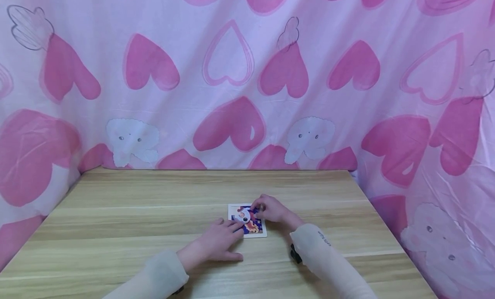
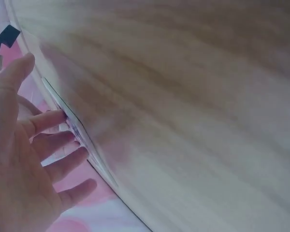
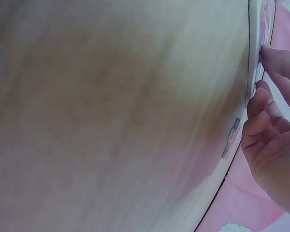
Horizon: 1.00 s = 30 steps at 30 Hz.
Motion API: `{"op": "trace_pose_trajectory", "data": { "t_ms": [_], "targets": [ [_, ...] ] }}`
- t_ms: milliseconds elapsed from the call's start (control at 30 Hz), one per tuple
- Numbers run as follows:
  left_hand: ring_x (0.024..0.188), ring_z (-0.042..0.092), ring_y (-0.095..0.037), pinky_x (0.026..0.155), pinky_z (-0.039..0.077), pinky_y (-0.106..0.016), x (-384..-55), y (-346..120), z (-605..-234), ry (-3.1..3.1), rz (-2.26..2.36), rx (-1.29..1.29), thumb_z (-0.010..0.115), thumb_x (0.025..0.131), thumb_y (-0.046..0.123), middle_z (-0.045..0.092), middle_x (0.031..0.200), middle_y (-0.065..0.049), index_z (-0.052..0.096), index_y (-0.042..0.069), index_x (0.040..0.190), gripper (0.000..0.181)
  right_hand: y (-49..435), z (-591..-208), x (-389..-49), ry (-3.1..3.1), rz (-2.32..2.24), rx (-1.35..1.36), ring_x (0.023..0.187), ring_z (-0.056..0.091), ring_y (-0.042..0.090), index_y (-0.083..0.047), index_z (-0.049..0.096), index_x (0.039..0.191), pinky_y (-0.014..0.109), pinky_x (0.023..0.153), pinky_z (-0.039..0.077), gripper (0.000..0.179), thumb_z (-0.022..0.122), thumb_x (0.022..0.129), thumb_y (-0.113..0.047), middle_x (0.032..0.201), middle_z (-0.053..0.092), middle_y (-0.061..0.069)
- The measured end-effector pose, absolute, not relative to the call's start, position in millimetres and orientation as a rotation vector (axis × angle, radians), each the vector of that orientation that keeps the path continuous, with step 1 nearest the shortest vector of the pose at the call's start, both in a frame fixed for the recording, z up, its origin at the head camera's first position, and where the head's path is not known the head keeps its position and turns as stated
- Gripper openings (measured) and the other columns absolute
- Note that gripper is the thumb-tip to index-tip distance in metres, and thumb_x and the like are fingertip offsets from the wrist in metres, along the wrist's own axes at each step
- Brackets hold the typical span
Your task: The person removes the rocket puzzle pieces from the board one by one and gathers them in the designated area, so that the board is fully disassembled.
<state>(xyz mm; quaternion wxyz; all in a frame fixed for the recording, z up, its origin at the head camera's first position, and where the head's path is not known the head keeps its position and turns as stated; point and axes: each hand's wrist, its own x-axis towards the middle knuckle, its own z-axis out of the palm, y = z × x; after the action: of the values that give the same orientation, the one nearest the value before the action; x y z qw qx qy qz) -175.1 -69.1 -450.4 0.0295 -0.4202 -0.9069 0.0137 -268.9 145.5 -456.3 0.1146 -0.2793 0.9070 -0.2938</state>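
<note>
A small flat picture board [image 1: 251, 233] with a white border and a purple, white and orange picture lies on the wooden table [image 1: 154, 196]. My left hand [image 1: 218, 241] rests over its lower left part, fingers stretched out and thumb spread away. Fingertips touch the board's face in the left wrist view. At the upper right corner, my right hand [image 1: 270, 209] presses a fingertip on the board, its other fingers loosely bent. Parts of the picture are hidden under both hands. A small thin flat piece [image 3: 231, 137] lies just beside the right hand in the right wrist view.
A pink and white curtain [image 1: 228, 88] with hearts and cartoon animals hangs behind the table and along its sides. Dark straps [image 1: 295, 253] show at the wrists, below light sleeves.
</note>
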Motion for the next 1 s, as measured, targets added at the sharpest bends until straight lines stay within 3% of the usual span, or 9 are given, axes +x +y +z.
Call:
{"op": "trace_pose_trajectory", "data": {
  "t_ms": [300,633,1000],
  "targets": [
    [0.119,0.036,-0.028,0.088,0.034,-0.048,-175.1,-66.8,-454.9,-2.840,0.026,-1.269,0.048,0.074,0.066,0.039,0.133,-0.008,0.044,0.018,0.129,0.073,145.0,-455.7,-271.7,2.651,-0.826,-0.851,0.076,0.046,0.014,-0.014,0.065,0.095,0.030,0.068,0.040,0.019,0.066,0.077,-0.008,0.084,0.048,-0.002],
    [0.119,0.035,-0.027,0.086,0.036,-0.046,-175.1,-65.9,-453.5,-2.864,0.023,-1.262,0.050,0.074,0.065,0.039,0.134,-0.007,0.044,0.019,0.129,0.072,131.7,-448.3,-276.1,2.658,-0.700,-0.941,0.082,0.049,0.016,-0.012,0.064,0.100,0.031,0.076,0.040,0.022,0.064,0.078,-0.007,0.088,0.050,0.001],
    [0.119,0.036,-0.026,0.085,0.036,-0.045,-175.5,-64.4,-451.9,-2.868,0.029,-1.258,0.049,0.074,0.065,0.039,0.134,-0.007,0.045,0.020,0.128,0.071,115.4,-443.9,-282.3,2.651,-0.532,-0.914,0.084,0.048,0.012,-0.022,0.063,0.098,0.031,0.079,0.040,0.024,0.061,0.080,-0.006,0.092,0.047,-0.003]
  ]
}}
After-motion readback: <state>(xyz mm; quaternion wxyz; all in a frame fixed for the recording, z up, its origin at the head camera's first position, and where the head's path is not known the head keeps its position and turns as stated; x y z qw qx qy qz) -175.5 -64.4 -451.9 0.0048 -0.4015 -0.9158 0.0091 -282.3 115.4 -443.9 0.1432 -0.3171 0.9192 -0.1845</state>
